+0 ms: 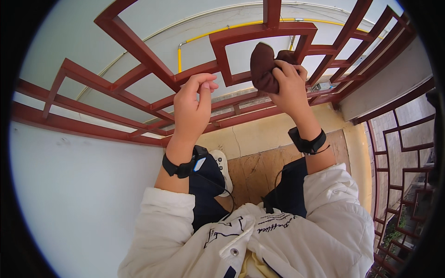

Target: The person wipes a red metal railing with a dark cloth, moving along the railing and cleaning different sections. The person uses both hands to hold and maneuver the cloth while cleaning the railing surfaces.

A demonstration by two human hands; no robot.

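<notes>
My right hand (289, 88) is closed on a dark maroon cloth (263, 67). The cloth is bunched up, and part of it sticks out beyond my fingers against a bar of the red lattice railing (264, 33). Level with it on the left, my left hand (192, 106) has its fingers loosely bent and the thumb apart from them. Nothing shows in that hand. It is close to the lattice bars, but I cannot tell whether it touches them. Each wrist wears a black strap with a small device.
Behind the lattice runs a yellow pipe (199, 33) along a pale wall. A white wall (83, 185) rises on my left. Brown floor tiles (255, 173) lie below, with a white shoe (222, 169) on them. More red latticework (403, 148) stands at the right.
</notes>
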